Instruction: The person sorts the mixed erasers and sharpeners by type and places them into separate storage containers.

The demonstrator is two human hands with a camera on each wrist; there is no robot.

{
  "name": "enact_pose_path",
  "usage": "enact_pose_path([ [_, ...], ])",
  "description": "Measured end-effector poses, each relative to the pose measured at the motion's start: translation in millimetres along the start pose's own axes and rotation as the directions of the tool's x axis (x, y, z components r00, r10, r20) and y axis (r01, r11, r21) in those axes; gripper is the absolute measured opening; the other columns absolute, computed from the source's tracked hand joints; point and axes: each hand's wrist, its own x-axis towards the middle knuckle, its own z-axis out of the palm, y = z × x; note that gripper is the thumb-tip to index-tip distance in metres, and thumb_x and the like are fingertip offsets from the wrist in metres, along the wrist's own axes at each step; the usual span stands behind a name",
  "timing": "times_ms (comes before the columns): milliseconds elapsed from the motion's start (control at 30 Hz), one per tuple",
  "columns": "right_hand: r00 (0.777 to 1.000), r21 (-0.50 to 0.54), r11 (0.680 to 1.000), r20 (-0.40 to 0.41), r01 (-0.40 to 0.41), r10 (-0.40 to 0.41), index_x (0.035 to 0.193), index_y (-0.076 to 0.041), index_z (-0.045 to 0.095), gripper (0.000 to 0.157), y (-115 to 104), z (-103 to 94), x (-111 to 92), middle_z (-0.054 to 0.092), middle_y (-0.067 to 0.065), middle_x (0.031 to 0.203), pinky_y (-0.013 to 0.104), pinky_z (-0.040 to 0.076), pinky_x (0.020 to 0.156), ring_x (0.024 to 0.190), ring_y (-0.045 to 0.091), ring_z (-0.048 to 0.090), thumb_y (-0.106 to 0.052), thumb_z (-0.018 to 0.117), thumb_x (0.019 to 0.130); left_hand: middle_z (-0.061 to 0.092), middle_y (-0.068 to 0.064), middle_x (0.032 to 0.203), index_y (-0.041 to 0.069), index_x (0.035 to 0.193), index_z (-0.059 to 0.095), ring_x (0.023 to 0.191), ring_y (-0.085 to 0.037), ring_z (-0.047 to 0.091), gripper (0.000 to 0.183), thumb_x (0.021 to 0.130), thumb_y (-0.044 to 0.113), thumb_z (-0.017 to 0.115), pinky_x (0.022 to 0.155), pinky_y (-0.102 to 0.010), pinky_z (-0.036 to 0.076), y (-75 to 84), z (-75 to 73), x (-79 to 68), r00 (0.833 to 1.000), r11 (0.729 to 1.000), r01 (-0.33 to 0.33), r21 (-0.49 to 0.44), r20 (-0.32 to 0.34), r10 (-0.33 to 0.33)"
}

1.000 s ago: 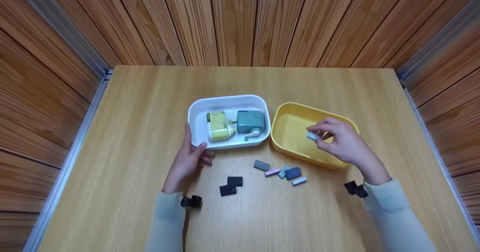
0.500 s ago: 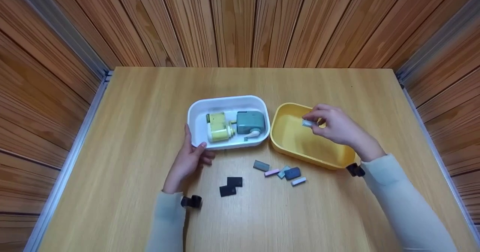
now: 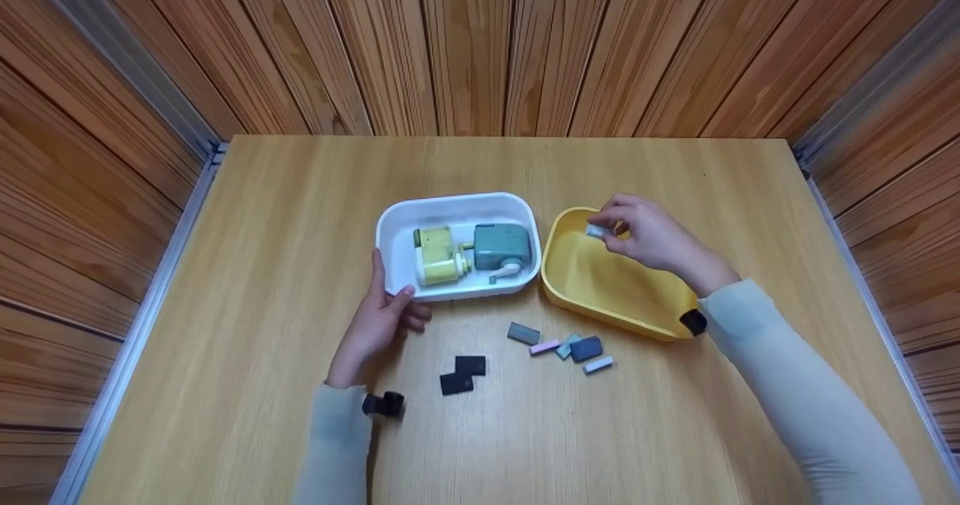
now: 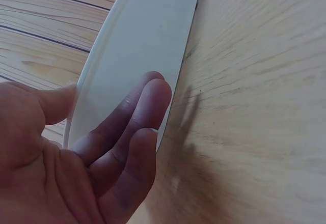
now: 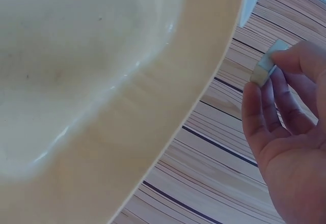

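Observation:
My left hand [image 3: 377,325] holds the near-left corner of a white tray [image 3: 390,223], thumb over the rim and fingers along the outer wall [image 4: 147,25]. Inside the tray lie a yellow-green crank pencil sharpener [image 3: 439,254] and a teal one [image 3: 501,244]. Over the far-left part of a yellow tray [image 3: 600,287], my right hand [image 3: 649,236] pinches a small pale-blue eraser [image 5: 267,63] with a beige end between thumb and fingertips. The right wrist view shows it above the tray's rim [image 5: 204,89], against the wood-panelled wall.
On the table in front of the trays lie a grey-blue block [image 3: 523,332], a pink stick [image 3: 544,347], a teal piece [image 3: 568,346], a navy block [image 3: 586,349] and a whitish stick [image 3: 598,365]. Two flat black rectangles [image 3: 470,365] lie further left. Wooden panels [image 3: 472,55] enclose the table.
My right hand has moved away from me and to the left over the yellow tray, still pinching the eraser. My left hand and the white tray have stayed put.

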Motion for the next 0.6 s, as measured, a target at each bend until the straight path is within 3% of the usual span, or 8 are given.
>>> enact_pose_path([
  [267, 0.998, -0.005, 0.998, -0.006, 0.055, -0.055, 0.117, -0.003, 0.073, 0.029, 13, 15.0, 20, 0.063, 0.008, 0.109, 0.043, 0.053, 0.082, 0.095, 0.025, 0.061, -0.001, 0.071, 0.088, 0.07, -0.02, 0.095, 0.042, 0.157, -0.013, 0.083, -0.035, 0.07, 0.081, 0.106, 0.024, 0.048, 0.067, -0.037, 0.053, -1.3, 0.1, 0.7, 1.0, 1.0, -0.012, 0.014, -0.009, 0.012],
  [600, 1.0, 0.044, 0.999, -0.011, -0.003, 0.003, 0.118, -0.004, 0.072, 0.03, 25, 31.9, 30, 0.062, 0.009, 0.109, 0.042, 0.052, 0.082, 0.096, 0.026, 0.06, -0.001, 0.071, 0.089, 0.07, -0.018, 0.095, 0.045, 0.156, -0.013, 0.083, -0.034, 0.07, 0.08, 0.107, 0.024, 0.047, 0.069, -0.037, 0.054, 1.1, -0.2, -0.2, 1.0, 1.0, 0.015, 0.014, -0.014, -0.014],
])
